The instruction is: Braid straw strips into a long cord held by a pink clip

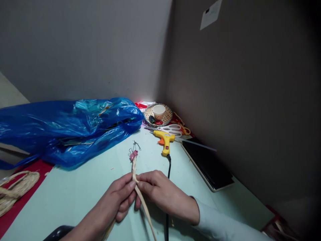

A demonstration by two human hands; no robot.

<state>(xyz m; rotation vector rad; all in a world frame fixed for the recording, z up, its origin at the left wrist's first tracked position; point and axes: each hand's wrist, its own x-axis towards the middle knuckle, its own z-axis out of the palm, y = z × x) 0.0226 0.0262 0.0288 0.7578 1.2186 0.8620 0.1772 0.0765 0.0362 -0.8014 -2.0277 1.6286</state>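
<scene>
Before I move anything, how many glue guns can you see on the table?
1: the yellow glue gun lies on the table, beyond the right hand and left of the dark flat device. The blue plastic bag could hide another.

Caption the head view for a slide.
Left hand and right hand hold a pale braid, pink clip at its far end.

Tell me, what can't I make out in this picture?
All in the head view:
Pale strip: lower end, cut off by the bottom edge; the pinched part is partly covered by the left hand and right hand.
Blue bag: most contents, hidden by its folds.
White paper: any writing, too small.
Black object: cut off below.
</scene>
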